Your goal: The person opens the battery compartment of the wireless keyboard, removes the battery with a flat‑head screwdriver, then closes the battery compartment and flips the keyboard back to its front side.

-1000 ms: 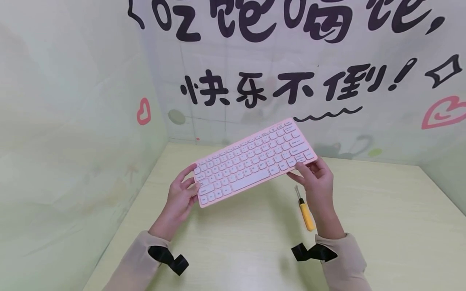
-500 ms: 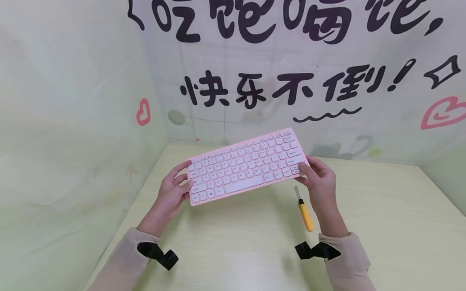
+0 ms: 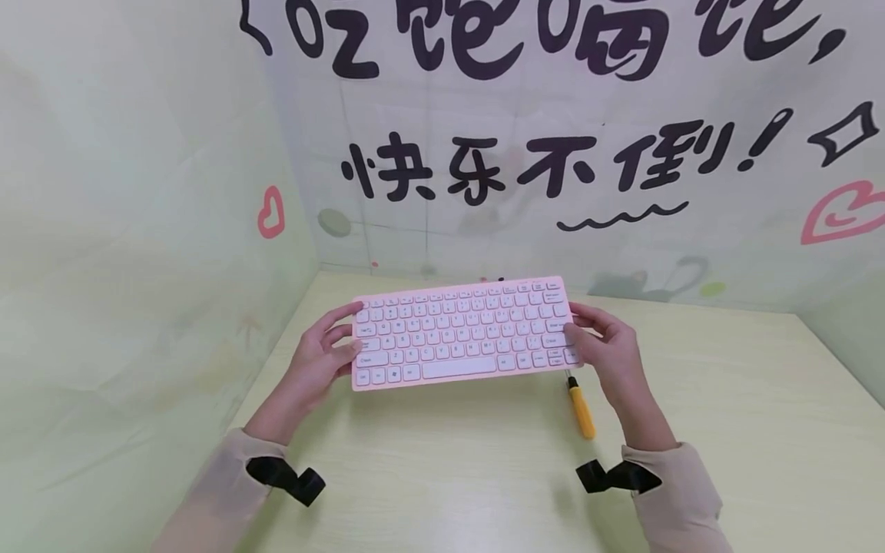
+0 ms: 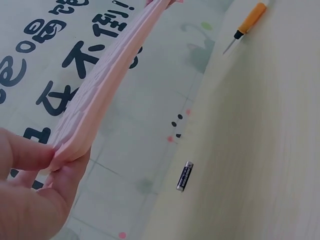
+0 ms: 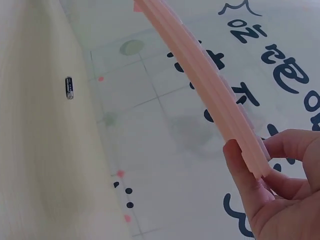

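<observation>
A pink keyboard (image 3: 459,330) with white keys is held up above the table, its key side facing the head camera. My left hand (image 3: 321,353) grips its left end, thumb on the front and fingers at the edge and behind. At the other end my right hand (image 3: 608,346) pinches it the same way. Both wrist views show the keyboard edge-on, the left hand (image 4: 40,180) and right hand (image 5: 280,185) each at a corner. On the table lies a screwdriver (image 3: 582,411) with a yellow handle, its shaft partly hidden behind the keyboard in the head view.
A small dark battery (image 4: 184,176) lies on the table near the back wall, hidden behind the keyboard in the head view. The pale table (image 3: 442,476) meets a printed cloth wall (image 3: 484,238) at the back and another cloth wall (image 3: 138,269) on the left.
The keyboard has come down and turned from a steep slant to nearly level, its right end dropping most. Both hands keep their hold and have spread slightly outward.
</observation>
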### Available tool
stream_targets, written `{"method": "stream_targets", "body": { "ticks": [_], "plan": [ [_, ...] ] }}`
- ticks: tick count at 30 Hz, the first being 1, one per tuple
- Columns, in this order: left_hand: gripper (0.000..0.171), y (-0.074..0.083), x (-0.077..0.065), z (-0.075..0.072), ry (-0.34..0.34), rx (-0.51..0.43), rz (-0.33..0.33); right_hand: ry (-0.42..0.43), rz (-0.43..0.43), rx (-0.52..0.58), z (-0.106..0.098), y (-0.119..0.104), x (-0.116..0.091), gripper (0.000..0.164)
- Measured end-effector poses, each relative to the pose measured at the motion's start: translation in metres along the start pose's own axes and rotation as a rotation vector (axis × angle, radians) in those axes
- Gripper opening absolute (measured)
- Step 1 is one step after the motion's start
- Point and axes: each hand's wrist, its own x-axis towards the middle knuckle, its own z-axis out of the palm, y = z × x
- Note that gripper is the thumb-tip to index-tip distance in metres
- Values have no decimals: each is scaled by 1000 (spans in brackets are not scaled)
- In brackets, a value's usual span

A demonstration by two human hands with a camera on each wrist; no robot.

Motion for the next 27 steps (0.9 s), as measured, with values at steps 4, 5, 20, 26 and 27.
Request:
{"method": "stream_targets", "body": {
  "ticks": [4,5,20,26,27],
  "plan": [
    [54,1,0,-5,-11,28,9,-54,62,-85,-1,6,2,42],
    [54,1,0,-6,-13,33,9,-69,76,-103,-1,7,2,42],
    [46,-16,4,-10,-11,165,-101,-148,207,-271,3,30,-1,46],
    [43,-29,6,-10,16,204,-116,-146,252,-265,8,42,-3,44],
    [43,-31,6,-10,22,208,-118,-150,263,-260,9,44,-3,44]
  ]
}}
